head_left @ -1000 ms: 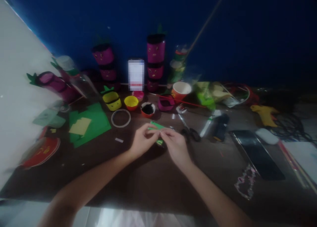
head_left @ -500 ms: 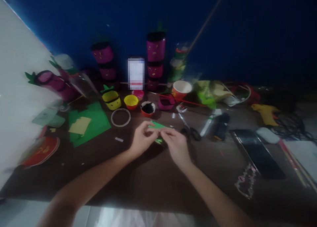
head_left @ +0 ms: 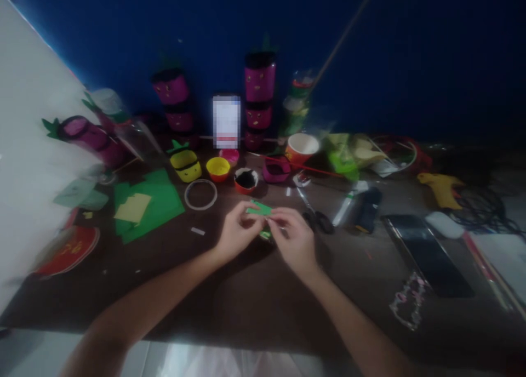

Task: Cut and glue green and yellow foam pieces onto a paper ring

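Near the middle of the dark table, my left hand (head_left: 238, 229) pinches a small green piece (head_left: 260, 207) between thumb and fingers. My right hand (head_left: 292, 237) meets it from the other side, its fingertips closed at the piece's right end. Something small and pale shows between the right fingertips, too blurred to name. Below the fingertips lies a small shiny green item (head_left: 265, 234), partly hidden by the hands. Green sheets (head_left: 160, 201) with a yellowish piece (head_left: 133, 209) on top lie to the left.
Behind the hands stand a black-filled cup (head_left: 245, 181), a yellow cup (head_left: 218, 169) and a white paper cup (head_left: 303, 147). Scissors (head_left: 320, 221), a cutter (head_left: 345, 208), a phone (head_left: 427, 253), a bracelet (head_left: 408, 301) and a yellow glue gun (head_left: 442, 188) lie right.
My right hand has shifted slightly right and its fingers have opened a little from the left ones. The green piece shows flatter and shorter between the fingertips.
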### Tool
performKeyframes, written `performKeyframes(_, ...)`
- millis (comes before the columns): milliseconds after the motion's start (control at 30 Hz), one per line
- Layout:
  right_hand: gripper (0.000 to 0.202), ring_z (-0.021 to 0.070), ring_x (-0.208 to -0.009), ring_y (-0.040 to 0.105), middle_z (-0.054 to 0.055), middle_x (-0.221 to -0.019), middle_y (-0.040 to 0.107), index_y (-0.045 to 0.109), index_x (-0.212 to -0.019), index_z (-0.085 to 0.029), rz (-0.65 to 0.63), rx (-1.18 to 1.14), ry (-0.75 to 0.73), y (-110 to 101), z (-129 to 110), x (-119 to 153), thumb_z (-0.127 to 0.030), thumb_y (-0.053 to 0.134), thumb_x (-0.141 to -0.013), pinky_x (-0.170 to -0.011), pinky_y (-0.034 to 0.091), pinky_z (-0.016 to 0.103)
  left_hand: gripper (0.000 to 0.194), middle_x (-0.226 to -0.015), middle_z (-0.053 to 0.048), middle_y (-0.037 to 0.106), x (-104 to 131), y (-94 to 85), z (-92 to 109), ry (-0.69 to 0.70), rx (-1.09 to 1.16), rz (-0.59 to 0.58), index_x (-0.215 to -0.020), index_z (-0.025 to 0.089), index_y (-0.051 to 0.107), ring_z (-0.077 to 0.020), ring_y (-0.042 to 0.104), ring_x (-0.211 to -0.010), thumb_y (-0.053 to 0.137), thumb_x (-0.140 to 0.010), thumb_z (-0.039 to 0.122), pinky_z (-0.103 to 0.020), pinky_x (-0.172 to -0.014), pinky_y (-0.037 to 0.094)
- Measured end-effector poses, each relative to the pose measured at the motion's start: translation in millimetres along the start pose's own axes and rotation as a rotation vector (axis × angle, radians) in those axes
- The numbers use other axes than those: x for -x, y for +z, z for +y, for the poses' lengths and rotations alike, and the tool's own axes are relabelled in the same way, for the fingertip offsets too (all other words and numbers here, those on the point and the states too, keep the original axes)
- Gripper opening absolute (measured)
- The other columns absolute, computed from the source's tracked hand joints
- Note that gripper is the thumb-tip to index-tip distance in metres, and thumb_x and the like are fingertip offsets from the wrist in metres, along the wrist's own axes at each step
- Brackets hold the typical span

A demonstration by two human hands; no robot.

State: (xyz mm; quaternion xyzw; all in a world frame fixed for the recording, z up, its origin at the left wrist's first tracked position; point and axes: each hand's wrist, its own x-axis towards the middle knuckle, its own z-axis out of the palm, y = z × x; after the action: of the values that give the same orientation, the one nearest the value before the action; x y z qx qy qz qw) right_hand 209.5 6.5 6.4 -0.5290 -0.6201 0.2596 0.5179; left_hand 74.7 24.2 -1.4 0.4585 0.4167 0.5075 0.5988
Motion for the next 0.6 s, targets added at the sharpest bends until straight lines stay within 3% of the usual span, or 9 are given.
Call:
performKeyframes(133,0.009,0.0191,-0.086,0.062,0.006,-0.091,0.065,0.063,-0.08,-0.022,-0.024,0.199,-0.192,-4.9,0.0,-1.5,-0.018,0.055,-0.082,-0.081,0.052,0.036,0.024,-0.071,-0.001,0.069,0.7,-2.0,-3.4,0.01,-0.048,-0.031,-0.09,0.017,0.051,-0.0134,0.067,-0.066,0.066,-0.072,0.023,-0.023,-0.065,0.054)
performKeyframes(300,0.013,0.0186,-0.09,0.062,0.007,-0.094,0.064,0.062,-0.087,-0.022,-0.071,0.26,-0.314,-7.4,5.2,0.1,-0.013,0.053,-0.083,-0.082,0.051,0.036,0.024,-0.071,-0.001,0.07,1.3,-3.0,-3.6,0.023,-0.101,-0.026,-0.091,0.018,0.051,-0.0131,0.067,-0.063,0.065,-0.073,0.023,-0.022,-0.063,0.053)
performKeyframes(600,0.013,0.0187,-0.095,0.06,0.008,-0.099,0.061,0.058,-0.088,-0.021,-0.124,0.271,-0.349,-8.4,8.4,-0.3,-0.011,0.051,-0.083,-0.084,0.049,0.035,0.023,-0.071,-0.001,0.069,2.3,-2.5,-3.3,0.022,-0.092,-0.046,-0.092,0.018,0.05,-0.0125,0.067,-0.064,0.064,-0.073,0.021,-0.022,-0.064,0.053)
